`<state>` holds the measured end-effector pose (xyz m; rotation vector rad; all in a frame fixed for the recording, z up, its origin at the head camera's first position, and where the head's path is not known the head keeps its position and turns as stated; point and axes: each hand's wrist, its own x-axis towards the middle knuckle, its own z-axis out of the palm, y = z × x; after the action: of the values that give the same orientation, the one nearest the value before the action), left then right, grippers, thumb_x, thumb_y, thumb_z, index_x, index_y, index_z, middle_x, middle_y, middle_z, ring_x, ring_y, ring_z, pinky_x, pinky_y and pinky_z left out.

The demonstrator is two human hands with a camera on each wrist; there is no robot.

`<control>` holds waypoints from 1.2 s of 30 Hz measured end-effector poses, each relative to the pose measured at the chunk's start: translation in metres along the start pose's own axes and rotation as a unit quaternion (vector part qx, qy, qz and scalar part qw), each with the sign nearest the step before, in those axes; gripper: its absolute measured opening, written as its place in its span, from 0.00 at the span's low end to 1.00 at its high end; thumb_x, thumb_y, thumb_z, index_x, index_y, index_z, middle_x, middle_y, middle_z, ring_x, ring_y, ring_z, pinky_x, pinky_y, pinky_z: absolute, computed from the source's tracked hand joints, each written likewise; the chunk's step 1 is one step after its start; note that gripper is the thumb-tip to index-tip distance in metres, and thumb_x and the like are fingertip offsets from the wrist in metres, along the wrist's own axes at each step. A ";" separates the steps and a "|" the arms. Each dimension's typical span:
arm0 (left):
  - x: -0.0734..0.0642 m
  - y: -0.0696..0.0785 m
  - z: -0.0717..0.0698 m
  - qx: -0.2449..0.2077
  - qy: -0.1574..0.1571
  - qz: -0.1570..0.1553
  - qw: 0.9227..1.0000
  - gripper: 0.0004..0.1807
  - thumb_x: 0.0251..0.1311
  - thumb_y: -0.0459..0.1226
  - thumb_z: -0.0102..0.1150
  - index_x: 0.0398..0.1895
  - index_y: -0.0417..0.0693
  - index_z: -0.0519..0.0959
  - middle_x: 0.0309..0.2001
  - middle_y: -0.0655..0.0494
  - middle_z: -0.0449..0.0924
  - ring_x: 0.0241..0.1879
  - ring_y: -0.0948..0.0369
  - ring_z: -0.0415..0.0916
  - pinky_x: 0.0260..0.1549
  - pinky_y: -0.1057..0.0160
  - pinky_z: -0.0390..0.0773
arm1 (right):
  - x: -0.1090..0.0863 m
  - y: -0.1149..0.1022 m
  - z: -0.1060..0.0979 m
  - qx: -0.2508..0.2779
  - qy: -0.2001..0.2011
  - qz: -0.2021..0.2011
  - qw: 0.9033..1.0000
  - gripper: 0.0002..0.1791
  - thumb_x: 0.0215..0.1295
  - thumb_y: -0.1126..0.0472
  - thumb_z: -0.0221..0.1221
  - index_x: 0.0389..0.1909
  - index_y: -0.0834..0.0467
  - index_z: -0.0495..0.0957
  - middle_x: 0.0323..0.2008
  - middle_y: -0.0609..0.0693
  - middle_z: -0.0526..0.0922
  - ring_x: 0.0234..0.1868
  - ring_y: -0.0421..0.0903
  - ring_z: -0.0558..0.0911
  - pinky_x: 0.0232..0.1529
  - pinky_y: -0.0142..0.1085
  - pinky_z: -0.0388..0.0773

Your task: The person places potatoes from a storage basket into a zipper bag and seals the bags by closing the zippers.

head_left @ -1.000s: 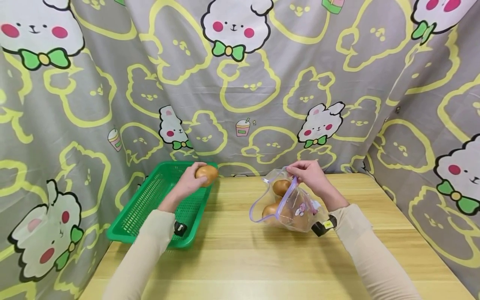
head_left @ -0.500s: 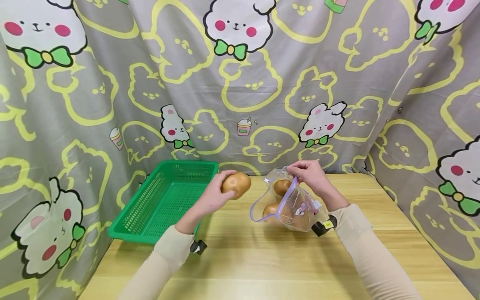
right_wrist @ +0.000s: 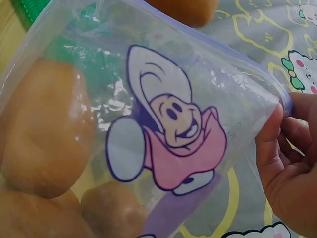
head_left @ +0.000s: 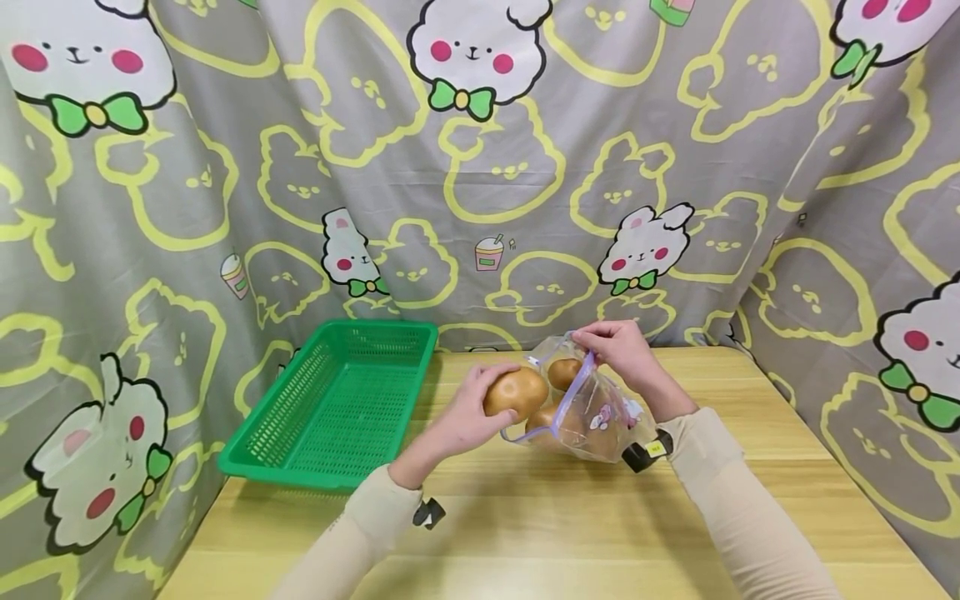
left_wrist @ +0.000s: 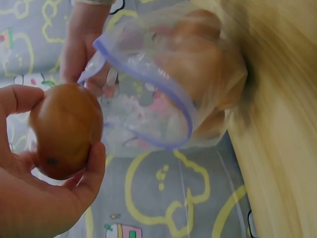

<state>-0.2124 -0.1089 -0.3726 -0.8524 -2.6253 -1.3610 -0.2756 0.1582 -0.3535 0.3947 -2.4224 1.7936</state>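
Note:
My left hand (head_left: pixel 467 414) grips a smooth, shiny brown potato (head_left: pixel 517 394), thumb and fingers spread round its sides. It is at the mouth of a clear zip bag (head_left: pixel 603 421) with a lilac rim, overlapping that rim in the head view. In the left wrist view, the potato (left_wrist: pixel 67 130) shows a small dark spot, with the bag's opening beside it. My right hand (head_left: pixel 621 352) pinches the upper rim of the bag and holds the mouth apart. Several potatoes (right_wrist: pixel 47 129) lie inside, seen through the printed plastic in the right wrist view.
A green perforated basket (head_left: pixel 258 473) with nothing in it stands on the left of the wooden table (head_left: pixel 517 533). Behind and along both sides hangs a grey patterned curtain (head_left: pixel 517 179), close to the table's back edge.
My left hand has carried the potato rightward from over the basket to the bag's mouth. The right hand and the bag have stayed nearly still.

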 end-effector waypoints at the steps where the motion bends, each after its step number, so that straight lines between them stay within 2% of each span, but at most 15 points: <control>1: 0.001 0.000 0.003 0.001 0.002 0.005 1.000 0.33 0.51 0.36 0.62 0.64 0.53 0.67 0.54 0.45 0.64 0.47 0.52 0.71 0.42 0.54 0.74 | 0.000 0.000 0.000 0.000 0.001 0.000 1.000 0.16 0.64 0.60 0.60 0.39 0.71 0.82 0.24 0.56 0.79 0.20 0.38 0.74 0.25 0.32 0.77; 6: 0.004 0.002 0.017 0.002 0.027 0.032 0.999 0.34 0.48 0.35 0.63 0.62 0.47 0.67 0.54 0.48 0.67 0.49 0.54 0.70 0.44 0.56 0.73 | 0.000 0.001 0.001 0.003 0.003 -0.002 1.000 0.16 0.64 0.60 0.61 0.40 0.71 0.82 0.27 0.63 0.79 0.19 0.38 0.74 0.25 0.32 0.77; 14: 0.008 0.004 0.030 0.000 0.061 0.005 0.998 0.36 0.48 0.36 0.65 0.63 0.44 0.65 0.53 0.51 0.70 0.47 0.55 0.72 0.43 0.57 0.74 | -0.001 -0.001 0.000 -0.001 0.002 -0.005 1.000 0.15 0.64 0.60 0.60 0.40 0.71 0.82 0.27 0.60 0.78 0.19 0.38 0.74 0.25 0.32 0.77; 22: 0.009 0.001 0.038 0.026 0.103 0.033 0.994 0.37 0.46 0.37 0.67 0.63 0.44 0.68 0.55 0.49 0.67 0.48 0.54 0.73 0.44 0.57 0.76 | -0.002 -0.003 -0.001 0.005 0.003 -0.007 1.000 0.15 0.64 0.61 0.60 0.40 0.72 0.81 0.25 0.59 0.79 0.19 0.38 0.73 0.24 0.32 0.77; 27: 0.011 -0.002 0.042 0.056 0.131 0.063 0.988 0.37 0.46 0.37 0.67 0.63 0.41 0.69 0.53 0.48 0.67 0.47 0.55 0.73 0.44 0.60 0.77 | -0.001 -0.004 0.000 0.009 -0.001 -0.008 1.000 0.15 0.64 0.61 0.60 0.40 0.72 0.81 0.22 0.51 0.79 0.18 0.38 0.73 0.24 0.32 0.77; 32: 0.015 -0.008 0.046 0.110 0.161 0.103 0.975 0.34 0.45 0.39 0.69 0.59 0.40 0.71 0.52 0.49 0.73 0.49 0.56 0.72 0.45 0.59 0.76 | 0.001 -0.004 0.001 0.005 -0.006 -0.009 1.000 0.17 0.64 0.61 0.60 0.41 0.74 0.80 0.24 0.58 0.79 0.17 0.38 0.73 0.24 0.32 0.76; 36: 0.017 -0.014 0.050 0.116 0.183 0.117 0.969 0.34 0.43 0.40 0.72 0.56 0.41 0.73 0.51 0.49 0.76 0.50 0.56 0.71 0.47 0.58 0.74 | 0.002 -0.004 0.002 0.005 -0.007 -0.006 1.000 0.17 0.64 0.60 0.61 0.41 0.74 0.80 0.26 0.62 0.79 0.18 0.39 0.74 0.24 0.32 0.77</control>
<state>-0.2244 -0.0691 -0.4081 -0.7641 -2.2607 -1.0143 -0.2759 0.1550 -0.3500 0.4242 -2.4166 1.8039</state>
